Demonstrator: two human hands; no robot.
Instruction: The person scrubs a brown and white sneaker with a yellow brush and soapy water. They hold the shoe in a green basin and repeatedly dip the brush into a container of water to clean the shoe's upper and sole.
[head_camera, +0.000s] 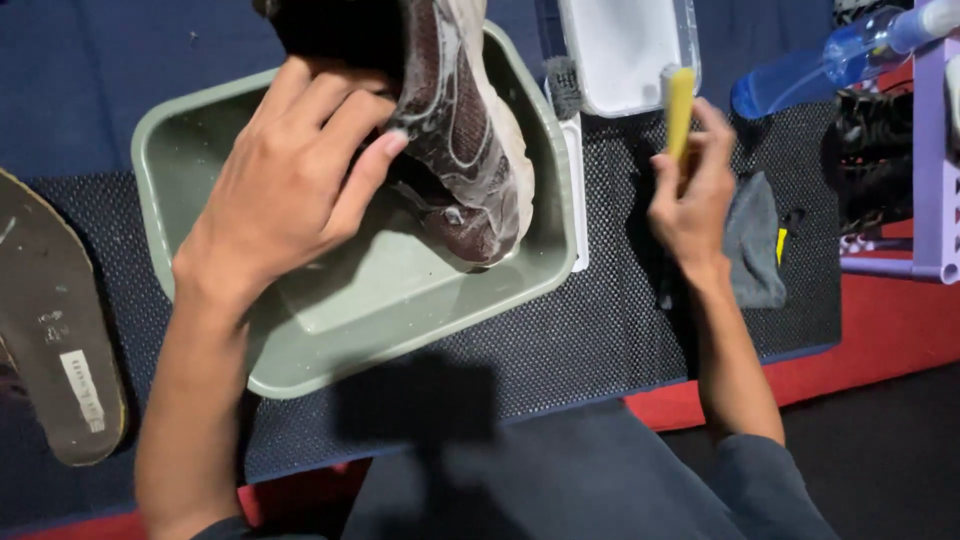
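My left hand (285, 180) grips a soapy brown and white sneaker (455, 130) by its opening, holding it tilted over a pale green plastic basin (400, 300) with its toe low inside. To the right, my right hand (690, 200) is closed around a yellow-handled brush (679, 105), whose tip reaches the edge of a white rectangular container (620, 50). Foam coats the side of the shoe.
A dark insole (55, 330) lies at the left on the black textured mat (600, 330). A grey cloth (755, 240) sits right of my right hand. A blue spray bottle (830, 55) and a purple rack (935, 150) stand at the far right.
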